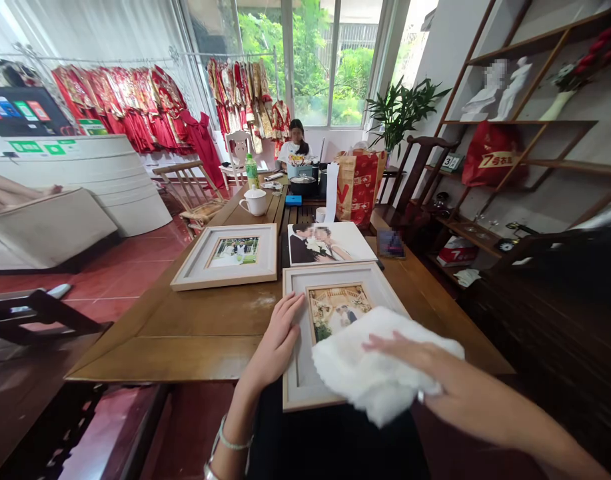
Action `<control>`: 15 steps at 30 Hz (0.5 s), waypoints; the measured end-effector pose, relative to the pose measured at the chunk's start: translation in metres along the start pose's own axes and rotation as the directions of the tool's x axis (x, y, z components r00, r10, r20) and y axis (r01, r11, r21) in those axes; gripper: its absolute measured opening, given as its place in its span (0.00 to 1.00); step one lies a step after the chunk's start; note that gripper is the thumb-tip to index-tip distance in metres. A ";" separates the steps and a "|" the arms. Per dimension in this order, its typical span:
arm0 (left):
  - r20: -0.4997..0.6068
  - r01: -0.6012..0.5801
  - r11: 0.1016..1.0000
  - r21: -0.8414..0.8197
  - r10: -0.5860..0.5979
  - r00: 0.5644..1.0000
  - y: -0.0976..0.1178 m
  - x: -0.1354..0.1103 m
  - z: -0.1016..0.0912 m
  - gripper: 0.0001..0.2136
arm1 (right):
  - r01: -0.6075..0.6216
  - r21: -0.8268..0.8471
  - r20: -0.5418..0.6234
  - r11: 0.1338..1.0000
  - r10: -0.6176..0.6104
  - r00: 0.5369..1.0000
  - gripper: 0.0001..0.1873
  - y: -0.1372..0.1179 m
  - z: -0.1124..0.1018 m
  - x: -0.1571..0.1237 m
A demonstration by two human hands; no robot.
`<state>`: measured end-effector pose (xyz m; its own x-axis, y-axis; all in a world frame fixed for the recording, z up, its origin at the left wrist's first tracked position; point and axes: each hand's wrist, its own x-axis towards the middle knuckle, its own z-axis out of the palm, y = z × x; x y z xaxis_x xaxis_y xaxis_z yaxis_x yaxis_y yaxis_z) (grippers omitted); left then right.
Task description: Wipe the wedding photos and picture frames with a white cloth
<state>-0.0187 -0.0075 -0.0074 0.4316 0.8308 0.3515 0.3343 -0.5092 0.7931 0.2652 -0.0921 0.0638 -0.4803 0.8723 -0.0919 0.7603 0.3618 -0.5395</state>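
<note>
A white-framed wedding photo [335, 287] lies at the near edge of the wooden table [205, 333]. My left hand [280, 337] rests flat on the frame's left border, fingers stretched out. My right hand [410, 357] lies flat on a white fluffy cloth [370, 373] that covers the frame's lower right part. A second white picture frame [228, 255] lies to the left, further back. An unframed wedding print [330, 243] lies just behind the near frame.
Further along the table stand a white lidded cup [255, 200], a green bottle [252, 171], a red gift bag [359, 183] and a pot [303, 181]. A person [295, 143] sits at the far end. Dark chairs and shelves [515, 160] line the right side.
</note>
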 end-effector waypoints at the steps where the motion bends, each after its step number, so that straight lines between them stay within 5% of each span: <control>1: 0.003 0.001 1.000 0.002 -0.001 1.000 0.000 0.000 0.000 0.24 | -0.056 -0.012 -0.077 0.998 0.055 0.995 0.38 0.008 -0.005 0.004; 3: 0.008 0.007 1.000 0.007 -0.007 1.000 0.000 0.000 -0.001 0.23 | -0.123 -0.046 -0.231 0.991 0.109 0.967 0.37 0.025 -0.016 0.020; 6: 0.013 0.010 1.000 0.015 -0.010 1.000 0.000 0.000 -0.002 0.23 | -0.066 -0.113 -0.317 0.991 0.027 0.948 0.38 0.041 -0.025 0.057; 12: 0.022 -0.002 1.000 0.023 0.002 1.000 -0.002 0.000 -0.001 0.24 | 0.029 -0.193 -0.336 0.981 -0.094 0.937 0.39 0.034 -0.017 0.124; 15: 0.021 -0.011 1.000 0.026 0.010 1.000 -0.001 0.000 -0.001 0.24 | 0.083 -0.202 -0.219 0.976 -0.127 0.967 0.41 0.022 -0.005 0.131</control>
<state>-0.0199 -0.0066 -0.0079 0.4524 0.8207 0.3490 0.3511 -0.5237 0.7762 0.2214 0.0318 0.0437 -0.4656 0.8698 0.1632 0.7905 0.4917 -0.3651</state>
